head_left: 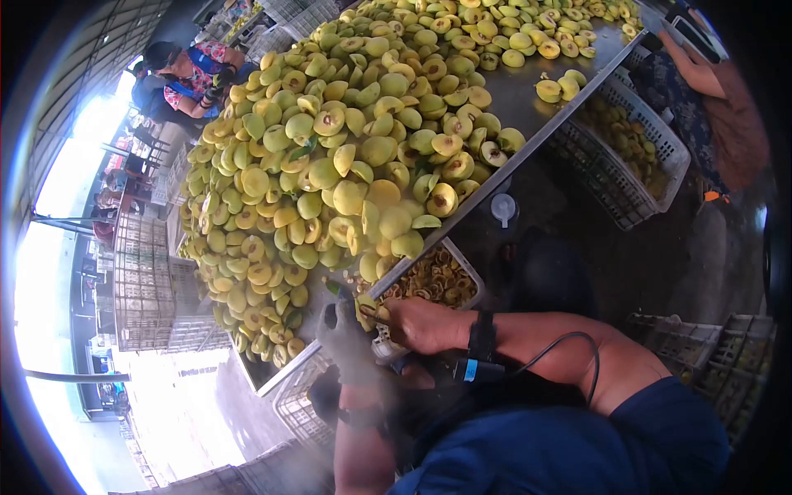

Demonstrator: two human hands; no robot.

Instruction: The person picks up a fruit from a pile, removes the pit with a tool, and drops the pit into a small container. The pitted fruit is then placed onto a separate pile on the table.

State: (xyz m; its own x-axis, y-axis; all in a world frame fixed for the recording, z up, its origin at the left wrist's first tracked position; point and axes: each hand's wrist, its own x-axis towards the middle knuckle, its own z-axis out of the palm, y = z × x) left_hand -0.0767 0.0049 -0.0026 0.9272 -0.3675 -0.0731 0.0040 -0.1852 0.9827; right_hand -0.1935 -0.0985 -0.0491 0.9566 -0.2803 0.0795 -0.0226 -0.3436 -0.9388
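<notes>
My left hand (345, 334), in a pale glove, is at the table's near edge with fingers bent and a dark gap between them. Nothing shows in its grasp. Close to its right, my bare right hand (419, 324) is closed around a thin, dark curved tool (376, 315), whose handle is hidden in the fist. A yellow-green fruit piece (364, 304) lies by the tool's tip, between the hands; whether it is touched I cannot tell. Beyond them is a large heap of halved yellow-green fruit (330, 173), several with brown centres.
Brown scraps fill a crate (469, 285) under the metal table edge (528, 157). A white crate of fruit (672, 157) stands right, near a seated person (726, 115). Another person (194, 78) works at far left. Stacked crates (142, 280) stand left, and more crates (730, 363) lower right.
</notes>
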